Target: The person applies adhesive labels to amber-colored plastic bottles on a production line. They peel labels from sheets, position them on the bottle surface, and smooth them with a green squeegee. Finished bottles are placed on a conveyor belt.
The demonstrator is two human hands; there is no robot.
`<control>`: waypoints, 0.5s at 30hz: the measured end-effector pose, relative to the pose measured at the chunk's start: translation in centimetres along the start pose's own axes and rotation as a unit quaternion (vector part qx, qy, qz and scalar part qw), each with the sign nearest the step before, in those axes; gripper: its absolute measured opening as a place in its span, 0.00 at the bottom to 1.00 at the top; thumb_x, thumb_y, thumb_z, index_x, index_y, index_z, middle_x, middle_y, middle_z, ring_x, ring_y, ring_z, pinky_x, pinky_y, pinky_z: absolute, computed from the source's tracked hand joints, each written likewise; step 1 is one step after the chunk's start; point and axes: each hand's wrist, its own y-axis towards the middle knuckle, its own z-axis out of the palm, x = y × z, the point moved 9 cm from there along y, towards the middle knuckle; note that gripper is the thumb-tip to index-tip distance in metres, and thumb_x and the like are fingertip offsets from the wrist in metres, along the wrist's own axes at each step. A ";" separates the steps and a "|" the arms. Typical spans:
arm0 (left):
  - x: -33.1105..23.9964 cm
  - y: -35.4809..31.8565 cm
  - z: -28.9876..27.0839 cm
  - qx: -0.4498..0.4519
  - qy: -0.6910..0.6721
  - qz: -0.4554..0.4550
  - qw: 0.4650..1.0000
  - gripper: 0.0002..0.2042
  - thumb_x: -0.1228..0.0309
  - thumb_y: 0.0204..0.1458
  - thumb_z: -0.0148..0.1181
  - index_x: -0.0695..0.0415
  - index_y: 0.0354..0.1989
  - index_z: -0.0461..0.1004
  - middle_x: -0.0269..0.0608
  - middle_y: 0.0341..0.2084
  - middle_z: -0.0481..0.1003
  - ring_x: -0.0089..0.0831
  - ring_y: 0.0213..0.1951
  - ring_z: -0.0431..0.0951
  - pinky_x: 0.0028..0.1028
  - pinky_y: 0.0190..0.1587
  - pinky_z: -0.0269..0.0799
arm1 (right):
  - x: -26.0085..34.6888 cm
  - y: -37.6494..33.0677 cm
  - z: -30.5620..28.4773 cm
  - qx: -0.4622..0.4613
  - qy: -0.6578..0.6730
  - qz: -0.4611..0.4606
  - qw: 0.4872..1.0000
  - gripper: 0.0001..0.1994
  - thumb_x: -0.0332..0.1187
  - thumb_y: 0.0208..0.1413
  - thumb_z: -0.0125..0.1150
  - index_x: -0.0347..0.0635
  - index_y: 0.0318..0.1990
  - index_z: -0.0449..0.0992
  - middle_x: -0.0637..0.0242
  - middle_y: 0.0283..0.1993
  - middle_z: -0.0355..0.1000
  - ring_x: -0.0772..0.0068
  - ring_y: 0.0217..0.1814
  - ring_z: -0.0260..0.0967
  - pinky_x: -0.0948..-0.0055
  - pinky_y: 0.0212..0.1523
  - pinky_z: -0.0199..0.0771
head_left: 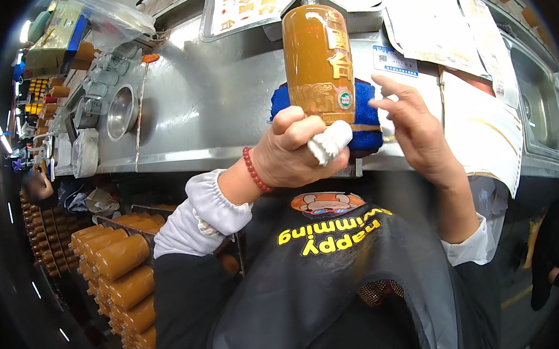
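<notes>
An amber-brown bottle (313, 55) with raised gold lettering and a small round green-and-white sticker lies on a dark blue cloth pad (365, 97), its dark narrow end pointing away from me. At the near end of the bottle, my left hand (290, 144) is closed around a wad of white cloth (331, 142), which sits against the bottle's base. Whether those fingers also grip the bottle I cannot tell. My right hand (419, 129) hovers just right of the pad, apart from the bottle, its fingers spread with nothing in them.
Trays with printed sheets (242, 8) stand at the back of the steel counter (203, 95). A metal bowl (121, 113) and several glass jars (101, 77) are at left. Below left, many amber bottles (123, 257) lie stacked. A sink (537, 104) is far right.
</notes>
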 end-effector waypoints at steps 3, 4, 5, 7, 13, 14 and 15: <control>1.5 2.0 -0.6 0.029 0.031 -0.058 0.997 0.26 0.68 0.40 0.72 0.41 0.53 0.76 0.36 0.55 0.70 0.40 0.52 0.63 0.38 0.53 0.66 | 0.6 0.1 1.8 0.013 -0.002 0.001 1.000 0.18 0.19 0.51 0.62 0.36 0.51 0.74 0.48 0.68 0.64 0.45 0.67 0.62 0.58 0.66 0.63; 2.6 1.3 -0.9 -0.004 -0.019 -0.138 0.990 0.31 0.65 0.42 0.72 0.43 0.59 0.72 0.40 0.58 0.71 0.45 0.56 0.64 0.42 0.56 0.64 | 0.9 0.3 2.0 0.016 -0.003 0.013 1.000 0.17 0.21 0.51 0.64 0.36 0.50 0.74 0.49 0.67 0.64 0.45 0.67 0.62 0.57 0.66 0.64; 3.0 1.3 -1.4 -0.014 -0.017 -0.182 0.983 0.33 0.63 0.44 0.72 0.45 0.62 0.68 0.45 0.58 0.71 0.48 0.57 0.66 0.46 0.58 0.62 | 0.9 0.4 2.2 0.020 -0.005 0.026 0.999 0.16 0.23 0.50 0.66 0.36 0.48 0.74 0.49 0.67 0.64 0.45 0.68 0.62 0.57 0.65 0.64; 3.6 -0.4 -1.1 -0.067 -0.074 -0.240 0.966 0.33 0.61 0.45 0.72 0.47 0.62 0.66 0.49 0.59 0.71 0.50 0.56 0.69 0.48 0.60 0.60 | 0.9 0.8 2.4 0.019 0.013 0.035 0.999 0.12 0.27 0.49 0.70 0.37 0.39 0.73 0.52 0.64 0.65 0.47 0.66 0.62 0.57 0.63 0.65; 1.6 -1.8 -1.4 0.001 -0.019 -0.110 0.994 0.22 0.67 0.45 0.70 0.46 0.51 0.75 0.48 0.56 0.73 0.39 0.48 0.72 0.40 0.52 0.64 | 0.0 0.5 1.4 0.065 0.122 0.093 0.986 0.11 0.30 0.51 0.71 0.41 0.33 0.71 0.59 0.54 0.66 0.62 0.57 0.64 0.68 0.56 0.66; 1.1 -1.9 -1.7 -0.015 -0.015 -0.077 0.997 0.18 0.70 0.44 0.68 0.43 0.46 0.78 0.40 0.54 0.75 0.32 0.44 0.70 0.35 0.48 0.63 | -0.1 0.5 1.3 0.073 0.136 0.095 0.983 0.12 0.31 0.51 0.71 0.41 0.33 0.71 0.60 0.53 0.66 0.64 0.56 0.63 0.70 0.55 0.65; 0.8 -1.9 -1.7 -0.011 -0.003 -0.081 0.997 0.17 0.70 0.45 0.67 0.40 0.45 0.78 0.31 0.50 0.74 0.31 0.43 0.69 0.35 0.48 0.63 | -0.3 0.4 1.3 0.080 0.151 0.098 0.980 0.12 0.32 0.52 0.71 0.41 0.33 0.70 0.61 0.51 0.65 0.66 0.54 0.63 0.71 0.54 0.65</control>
